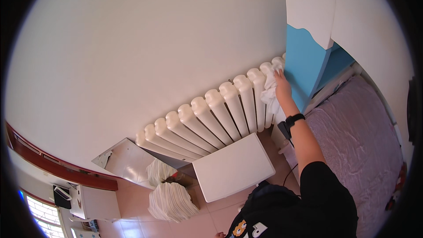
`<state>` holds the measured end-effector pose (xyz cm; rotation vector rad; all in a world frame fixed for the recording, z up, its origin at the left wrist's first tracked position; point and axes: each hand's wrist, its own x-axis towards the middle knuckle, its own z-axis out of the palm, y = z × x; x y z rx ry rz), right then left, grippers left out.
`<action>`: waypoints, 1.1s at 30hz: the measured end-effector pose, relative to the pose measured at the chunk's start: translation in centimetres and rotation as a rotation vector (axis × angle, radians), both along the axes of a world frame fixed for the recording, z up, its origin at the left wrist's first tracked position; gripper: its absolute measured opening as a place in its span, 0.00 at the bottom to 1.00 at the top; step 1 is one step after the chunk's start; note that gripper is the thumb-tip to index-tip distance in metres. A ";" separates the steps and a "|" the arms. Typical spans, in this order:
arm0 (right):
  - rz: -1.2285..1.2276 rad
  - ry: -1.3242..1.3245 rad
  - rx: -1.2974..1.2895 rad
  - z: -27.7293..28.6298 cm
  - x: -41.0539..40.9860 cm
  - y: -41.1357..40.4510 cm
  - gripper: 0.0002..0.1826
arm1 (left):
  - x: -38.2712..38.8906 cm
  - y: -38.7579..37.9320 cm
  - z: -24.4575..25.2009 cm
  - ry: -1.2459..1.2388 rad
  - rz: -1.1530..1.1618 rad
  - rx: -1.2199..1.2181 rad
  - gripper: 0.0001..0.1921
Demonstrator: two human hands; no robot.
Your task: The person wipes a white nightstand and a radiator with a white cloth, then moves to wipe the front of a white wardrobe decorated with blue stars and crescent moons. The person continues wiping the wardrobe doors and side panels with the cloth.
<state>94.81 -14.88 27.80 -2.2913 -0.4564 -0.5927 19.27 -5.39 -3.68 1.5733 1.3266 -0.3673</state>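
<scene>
A white cast-iron style column radiator (214,100) runs along the wall. At its right end my right hand (283,87) presses a crumpled white cloth (270,94) against the tops of the columns, close beside a blue furniture panel (304,62). A black band with a small box-shaped device (289,125) is strapped to my right wrist. Only a bit of my left hand (220,235) shows at the bottom edge, low beside my torso; its fingers cannot be made out.
A small white table (234,168) stands before the radiator. Left of it, a mirror (132,163) leans beside a bundle under striped cloth (172,201). A bed with a greyish-purple cover (353,138) lies at right. A dark cable (290,174) hangs near my arm.
</scene>
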 end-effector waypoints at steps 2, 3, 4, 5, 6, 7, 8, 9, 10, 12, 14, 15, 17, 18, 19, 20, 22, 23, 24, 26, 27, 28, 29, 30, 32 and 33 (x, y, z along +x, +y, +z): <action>0.009 -0.038 0.045 -0.8 -0.5 -1.2 0.23 | -0.1 0.0 -0.1 0.003 -0.005 0.000 0.15; 0.031 0.150 0.053 -1.2 -0.9 -1.7 0.22 | -0.2 0.1 0.0 0.010 -0.007 0.002 0.15; 0.053 0.339 0.062 -1.6 -1.2 -2.0 0.21 | -0.3 0.3 0.0 0.014 -0.009 0.007 0.15; 0.052 0.341 0.063 -2.1 -1.6 -2.0 0.21 | -0.6 0.4 0.1 0.018 -0.017 0.015 0.15; 0.010 0.322 0.162 -2.4 -1.8 -1.9 0.21 | -0.4 0.5 0.1 0.021 -0.021 0.020 0.15; -0.032 0.304 0.262 -2.7 -1.9 -1.9 0.20 | -0.4 0.8 0.2 0.022 -0.029 0.032 0.15; -0.033 0.303 0.264 -2.7 -1.6 -2.0 0.20 | -0.3 1.1 0.3 0.022 -0.038 0.044 0.15; -0.035 0.113 0.313 -2.5 -1.6 -1.8 0.20 | -0.5 1.5 0.6 0.023 -0.054 0.062 0.15; -0.037 -0.078 0.360 -2.1 -1.6 -1.5 0.19 | -0.6 1.9 0.7 0.027 -0.074 0.081 0.15; 0.013 -0.060 0.357 -1.6 0.0 -0.5 0.20 | -0.5 2.7 1.2 0.044 -0.166 0.147 0.15; 0.071 -0.041 0.355 -1.1 0.4 0.8 0.20 | -0.6 3.5 1.6 0.049 -0.249 0.223 0.15; 0.076 -0.054 0.312 -0.7 0.1 2.2 0.23 | -0.7 3.5 1.3 0.054 -0.239 0.226 0.15; 0.085 -0.069 0.272 -0.4 -0.2 3.2 0.26 | -0.4 3.8 0.5 -0.113 0.109 0.034 0.15; 0.062 -0.101 0.260 -0.9 -0.6 3.4 0.30 | -0.2 3.6 0.3 -0.111 0.116 0.033 0.15; 0.036 -0.132 0.248 -1.4 -0.9 3.6 0.35 | 0.3 3.5 0.2 -0.123 0.152 0.009 0.15; 0.041 -0.129 0.247 -1.9 -1.2 3.9 0.35 | 0.7 3.3 0.2 -0.135 0.189 -0.015 0.15; -0.003 -0.074 0.405 -3.5 -1.6 4.6 0.38 | 0.5 2.9 0.3 -0.106 0.173 -0.031 0.16; 0.004 -0.067 0.404 -4.3 -1.8 5.2 0.38 | 0.4 2.7 0.4 -0.082 0.153 -0.045 0.16; -0.073 -0.047 0.380 -5.7 -1.8 5.4 0.37 | 0.6 2.3 1.0 -0.075 0.152 -0.052 0.16; -0.147 -0.018 0.352 -7.4 -2.3 5.6 0.36 | 0.7 1.5 2.6 0.130 -0.044 0.031 0.18; -0.157 0.012 0.359 -7.9 -2.7 6.0 0.35 | 0.6 1.2 3.1 0.136 -0.038 0.029 0.18; -0.166 0.042 0.366 -8.4 -2.8 6.3 0.34 | 0.5 1.1 3.6 0.180 -0.072 0.027 0.18; -0.160 0.049 0.364 -8.8 -2.8 6.6 0.34 | 0.5 0.8 4.0 0.223 -0.106 0.025 0.19; -0.171 0.056 0.370 -9.5 -2.8 6.8 0.34 | 0.5 0.5 4.4 0.230 -0.099 0.022 0.19; -0.167 0.071 0.376 -11.7 -2.5 7.4 0.34 | -0.4 -0.6 4.2 0.200 0.085 0.043 0.18; -0.198 0.102 0.348 -14.2 -1.6 6.7 0.32 | 0.6 -1.2 4.6 0.199 0.081 0.033 0.18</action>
